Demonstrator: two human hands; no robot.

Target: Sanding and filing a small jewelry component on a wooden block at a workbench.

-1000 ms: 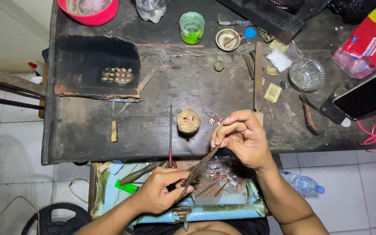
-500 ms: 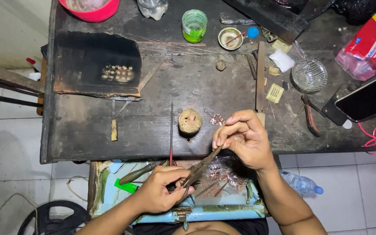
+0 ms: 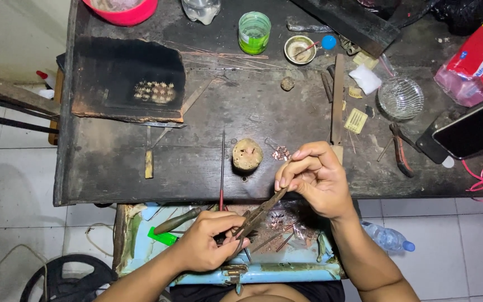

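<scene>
My left hand (image 3: 207,246) grips the handle end of dark metal pliers (image 3: 259,214) over a blue open drawer (image 3: 286,268). The pliers slant up to the right, and their tip meets the fingertips of my right hand (image 3: 317,178), which pinch something too small to make out at the front edge of the dark workbench (image 3: 197,168). A small round wooden block (image 3: 247,155) stands just left of my right hand, with a little heap of tiny copper-coloured pieces (image 3: 281,152) beside it. More such pieces lie in the drawer under my hands.
A thin red-handled needle tool (image 3: 222,170) lies near the bench's front. Farther back sit a black charred board (image 3: 129,81) with small metal pieces, a green cup (image 3: 254,32), a small bowl (image 3: 300,49), a glass dish (image 3: 401,98), red-handled pliers (image 3: 401,150), a phone (image 3: 470,131) and a red packet (image 3: 473,64).
Both hands stay almost in place; the pliers remain held between them, with only slight shifts of the fingers.
</scene>
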